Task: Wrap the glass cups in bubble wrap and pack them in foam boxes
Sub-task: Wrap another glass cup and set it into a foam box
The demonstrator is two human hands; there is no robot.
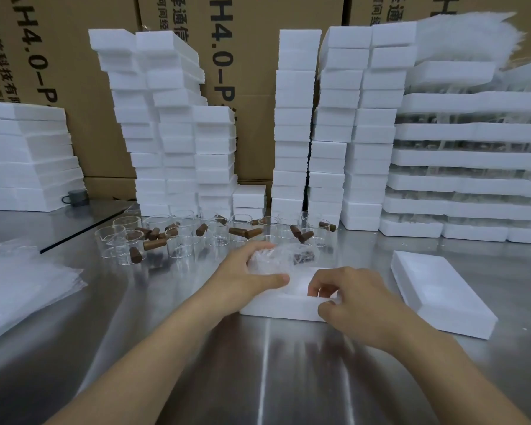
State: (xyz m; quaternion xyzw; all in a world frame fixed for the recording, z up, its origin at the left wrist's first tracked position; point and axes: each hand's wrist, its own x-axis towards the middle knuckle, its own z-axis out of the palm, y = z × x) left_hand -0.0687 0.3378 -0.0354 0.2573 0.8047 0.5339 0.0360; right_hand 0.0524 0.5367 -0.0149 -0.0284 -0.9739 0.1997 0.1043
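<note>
Above one foam box [277, 308], left hand [242, 279] holds one wrapped cup [278, 258], seemingly.

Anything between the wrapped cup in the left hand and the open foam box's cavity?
Only the right hand, whose fingers curl over the near wall of the foam box into the cavity. The rest of the cavity looks bare; the left hand holds the wrapped cup at its far edge.

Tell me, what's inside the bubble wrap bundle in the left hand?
Through the bubble wrap bundle a dark brown piece shows. Wrap and the left hand cover the rest.
</note>
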